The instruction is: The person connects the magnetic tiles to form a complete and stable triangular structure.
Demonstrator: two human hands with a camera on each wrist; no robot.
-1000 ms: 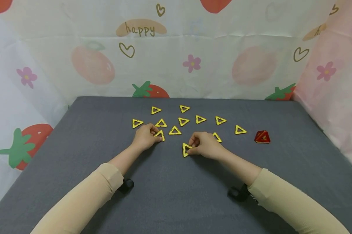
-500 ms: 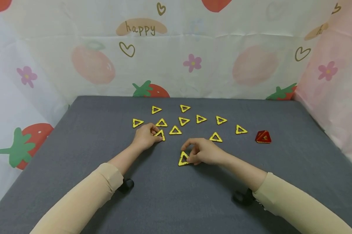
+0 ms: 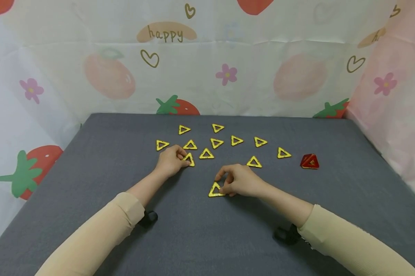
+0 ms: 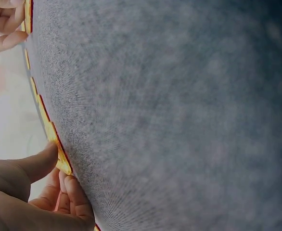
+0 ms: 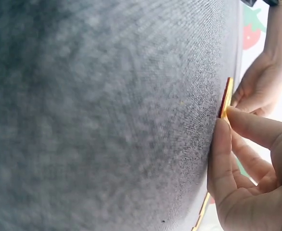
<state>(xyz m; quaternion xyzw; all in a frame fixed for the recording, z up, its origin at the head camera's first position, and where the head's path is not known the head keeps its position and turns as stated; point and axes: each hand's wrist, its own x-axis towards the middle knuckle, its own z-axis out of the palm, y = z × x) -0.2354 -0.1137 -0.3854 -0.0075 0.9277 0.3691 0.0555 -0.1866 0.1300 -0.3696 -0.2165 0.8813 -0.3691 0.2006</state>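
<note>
My left hand (image 3: 170, 161) pinches a yellow triangle (image 3: 191, 158) between thumb and fingers. In the left wrist view, the thumb of that hand (image 4: 40, 192) lies on the red-edged yellow piece (image 4: 64, 163). Nearer the front, my right hand (image 3: 241, 180) holds another yellow triangle (image 3: 214, 194) by its right corner. The right wrist view shows thumb and forefinger of this hand (image 5: 251, 168) gripping the piece (image 5: 229, 89), whose underside is red. Just behind the left hand's piece lies a yellow triangle (image 3: 190, 142), with one more (image 3: 206, 157) to its right.
Several more yellow triangles lie scattered on the grey cloth (image 3: 190, 234), among them one behind my right hand (image 3: 254, 165) and one farther right (image 3: 283, 156). A red triangular piece (image 3: 309, 161) sits at the right. Printed curtains (image 3: 193, 76) stand behind the table.
My right hand has come toward the front and slightly left with its triangle, which has turned so one corner points away. The left hand has barely moved.
</note>
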